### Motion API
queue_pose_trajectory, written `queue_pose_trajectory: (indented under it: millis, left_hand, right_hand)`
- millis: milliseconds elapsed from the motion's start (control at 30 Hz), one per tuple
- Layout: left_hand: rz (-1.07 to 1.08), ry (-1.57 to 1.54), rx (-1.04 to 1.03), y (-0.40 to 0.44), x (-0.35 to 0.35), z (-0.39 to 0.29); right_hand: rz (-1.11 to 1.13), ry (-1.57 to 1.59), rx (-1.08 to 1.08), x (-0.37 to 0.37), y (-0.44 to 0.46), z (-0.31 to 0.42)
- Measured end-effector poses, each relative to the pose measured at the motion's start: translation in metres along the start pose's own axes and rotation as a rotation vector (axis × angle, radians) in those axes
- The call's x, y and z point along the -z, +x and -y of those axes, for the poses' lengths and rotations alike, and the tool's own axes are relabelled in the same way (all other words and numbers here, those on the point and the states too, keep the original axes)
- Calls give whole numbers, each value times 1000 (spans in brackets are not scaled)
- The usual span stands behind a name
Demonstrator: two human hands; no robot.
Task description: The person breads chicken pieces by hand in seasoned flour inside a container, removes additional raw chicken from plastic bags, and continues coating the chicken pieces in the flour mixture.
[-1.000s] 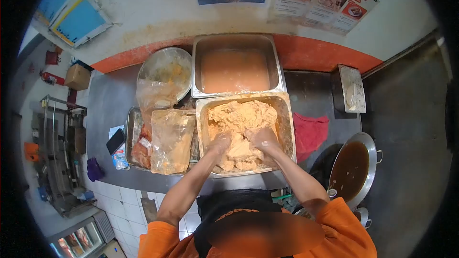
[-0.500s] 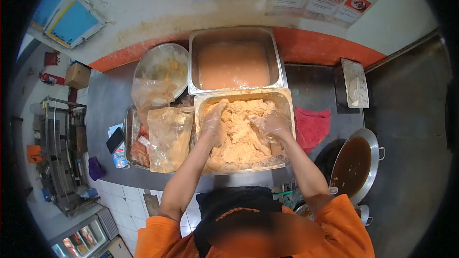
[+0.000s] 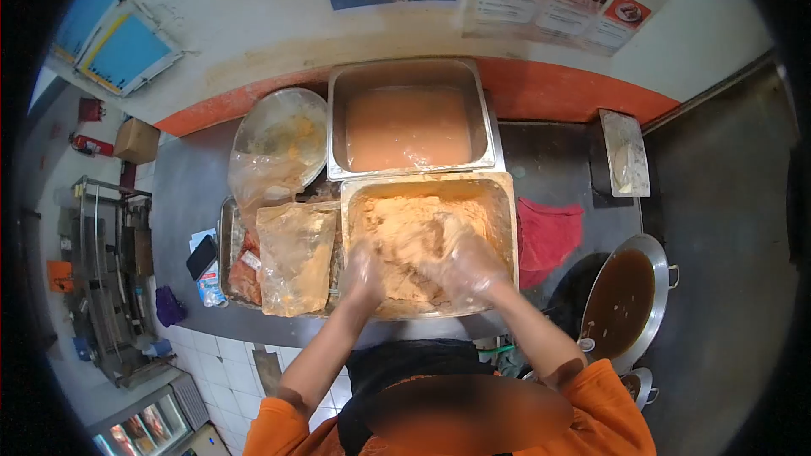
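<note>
A steel pan (image 3: 512, 219) holds a pale orange, floury mass of coated lumps (image 3: 395, 213). Inside its near left corner is my left hand (image 3: 365, 272), in a clear plastic glove dusted with flour, its fingers smeared by motion. My right hand (image 3: 470, 268), gloved the same way, is low over the right half of the mass. Blurred floury stuff shows at its fingertips; whether it grips any is unclear. Right behind stands a deeper steel pan (image 3: 490, 118) of cloudy orange liquid (image 3: 408, 127).
Left of the pans are a floury plastic bag (image 3: 296, 257), a tray of raw meat (image 3: 226, 245), a round bowl (image 3: 283, 110) and a phone (image 3: 202, 257). A red cloth (image 3: 549, 236) lies to the right. Beyond it sits a wide pan of brown liquid (image 3: 621, 300).
Both hands have drawn back toward my body from deeper in the floury mass, the left to the pan's near left corner. The mass is spread differently and blurred. The view has shifted slightly.
</note>
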State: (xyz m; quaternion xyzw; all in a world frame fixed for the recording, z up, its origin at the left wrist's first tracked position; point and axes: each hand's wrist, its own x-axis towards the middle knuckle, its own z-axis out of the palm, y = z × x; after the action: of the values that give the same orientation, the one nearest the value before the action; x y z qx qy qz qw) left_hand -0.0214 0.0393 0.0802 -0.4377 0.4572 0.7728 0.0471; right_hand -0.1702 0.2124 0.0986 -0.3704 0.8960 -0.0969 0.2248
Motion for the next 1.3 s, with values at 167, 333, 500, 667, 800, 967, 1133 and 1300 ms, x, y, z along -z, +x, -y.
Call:
queue_pose_trajectory:
  millis: [167, 333, 500, 667, 800, 967, 1133, 1300]
  left_hand:
    - [136, -315, 156, -23, 3, 7]
    - [149, -227, 306, 20, -8, -6]
    - [54, -82, 99, 87, -13, 26]
    - [126, -380, 175, 52, -17, -7]
    - [243, -476, 172, -8, -14, -40]
    - [211, -558, 244, -20, -16, -8]
    - [258, -528, 348, 37, 0, 44]
    - [373, -152, -63, 23, 0, 59]
  right_hand:
    - [421, -7, -128, 5, 70, -55]
    - [495, 670, -153, -56, 90, -47]
    - [282, 855, -62, -80, 101, -20]
    - [259, -42, 96, -34, 82, 17]
    - [248, -6, 170, 39, 4, 46]
    - [535, -213, 55, 42, -1, -12]
    - [346, -98, 201, -82, 4, -76]
    - [443, 740, -330, -102, 21, -73]
